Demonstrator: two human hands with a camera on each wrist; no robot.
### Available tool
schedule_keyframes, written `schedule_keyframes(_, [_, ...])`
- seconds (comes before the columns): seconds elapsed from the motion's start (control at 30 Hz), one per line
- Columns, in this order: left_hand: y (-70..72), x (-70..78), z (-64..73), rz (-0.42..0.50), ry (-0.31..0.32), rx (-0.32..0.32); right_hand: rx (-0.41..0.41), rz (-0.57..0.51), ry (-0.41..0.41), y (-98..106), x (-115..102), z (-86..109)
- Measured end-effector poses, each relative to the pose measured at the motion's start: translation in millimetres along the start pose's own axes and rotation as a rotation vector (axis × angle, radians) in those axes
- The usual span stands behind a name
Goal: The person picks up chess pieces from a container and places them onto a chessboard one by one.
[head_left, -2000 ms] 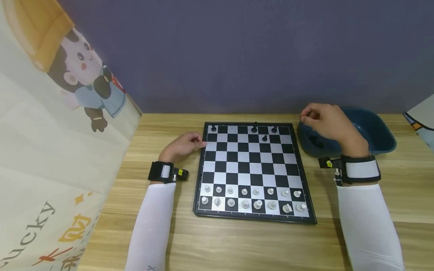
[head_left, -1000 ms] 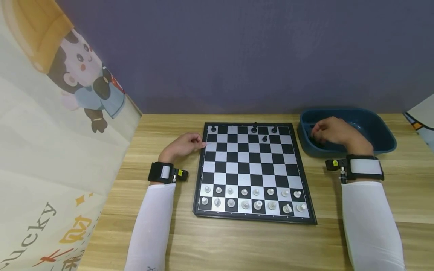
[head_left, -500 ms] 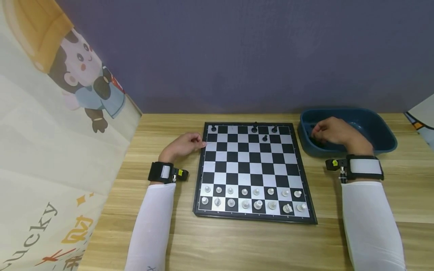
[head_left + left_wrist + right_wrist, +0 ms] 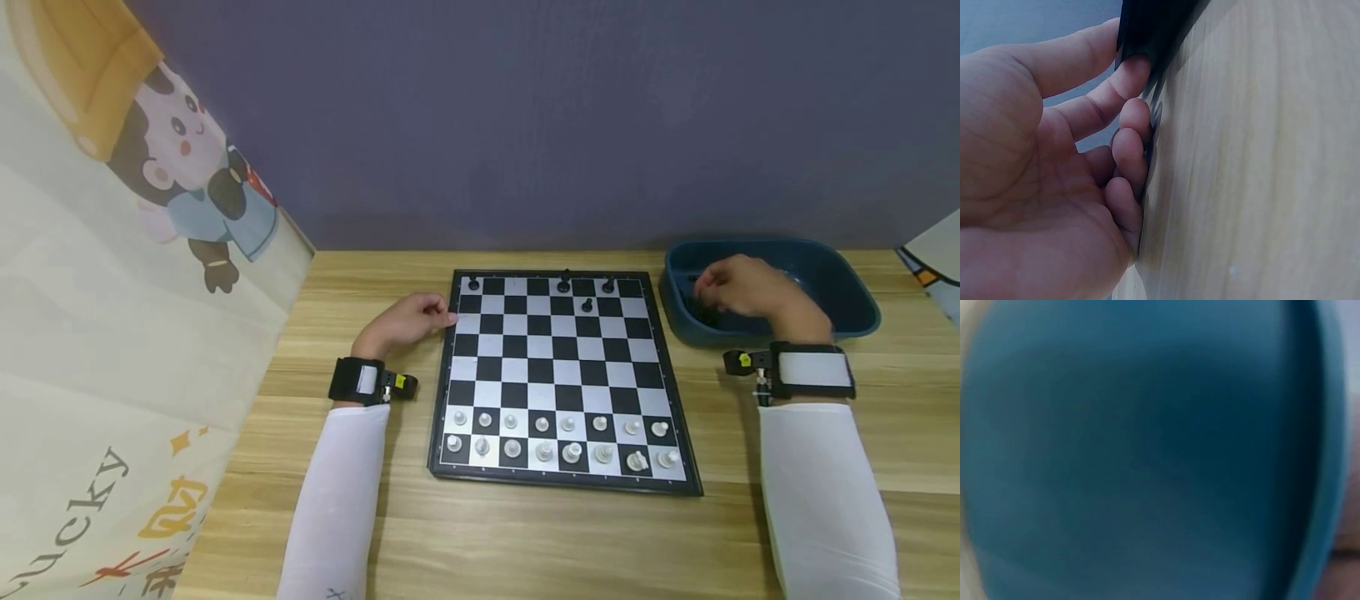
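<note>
My left hand [image 4: 405, 321] is at the left border of a black-framed chessboard [image 4: 540, 350], its thumb on the frame. In the left wrist view, thumb and index finger pinch the board's dark edge [image 4: 1154, 25] while the other fingers curl against the wood. My right hand [image 4: 738, 287] reaches down into a blue plastic basin [image 4: 847, 287] with bent fingers. Dark chess pieces [image 4: 703, 313] lie under it. Whether the fingertips hold one is hidden; in the right wrist view the basin wall [image 4: 1135, 456] blocks nearly everything.
White chess pieces [image 4: 572, 452] fill the two near rows. Several black pieces stand at the far side, among them a small pawn [image 4: 587, 306] in the second row. The wooden table [image 4: 525, 542] meets a dark wall [image 4: 487, 125] behind.
My right hand has gone from above the basin's left rim down into it, then shifted slightly right. The left hand has stayed at the board edge, and the pieces on the board are unmoved.
</note>
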State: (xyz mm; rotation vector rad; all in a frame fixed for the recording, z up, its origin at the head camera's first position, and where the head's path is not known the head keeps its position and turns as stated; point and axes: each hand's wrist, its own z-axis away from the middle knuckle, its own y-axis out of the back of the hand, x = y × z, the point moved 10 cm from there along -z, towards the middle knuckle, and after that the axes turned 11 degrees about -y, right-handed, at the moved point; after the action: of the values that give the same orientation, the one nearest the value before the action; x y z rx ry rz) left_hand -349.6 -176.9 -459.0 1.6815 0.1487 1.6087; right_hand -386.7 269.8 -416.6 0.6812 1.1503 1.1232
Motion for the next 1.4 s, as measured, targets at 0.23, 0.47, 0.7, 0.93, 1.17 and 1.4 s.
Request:
schedule_keyframes(0.23, [-0.1, 0.2, -0.4, -0.006, -0.002, 0.0, -0.057, 0.008, -0.021, -13.7, 5.2, -6.9])
schedule_keyframes(0.47, [0.3, 0.5, 0.2, -0.018, -0.003, -0.001, -0.081, -0.007, -0.07, -18.3, 8.1, -7.1])
schedule_keyframes(0.7, [0.8, -0.3, 1.7, -0.007, 0.0, 0.002, -0.097, 0.0, -0.049, -20.1, 0.9, -7.1])
schedule_keyframes(0.93, [0.8, 0.7, 0.9, -0.013, -0.007, -0.003, -0.081, 0.051, 0.012, -20.2, -4.6, -7.7])
schedule_keyframes(1.17, [0.7, 1.3, 0.4, -0.023, -0.008, -0.005, -0.057, -0.007, 0.008, -13.2, -2.1, -5.6])
schedule_keyframes(1.4, [0.4, 2.4, 1.8, -0.021, -0.002, -0.005, -0.02, -0.057, -0.012, -2.3, -3.6, 0.0])
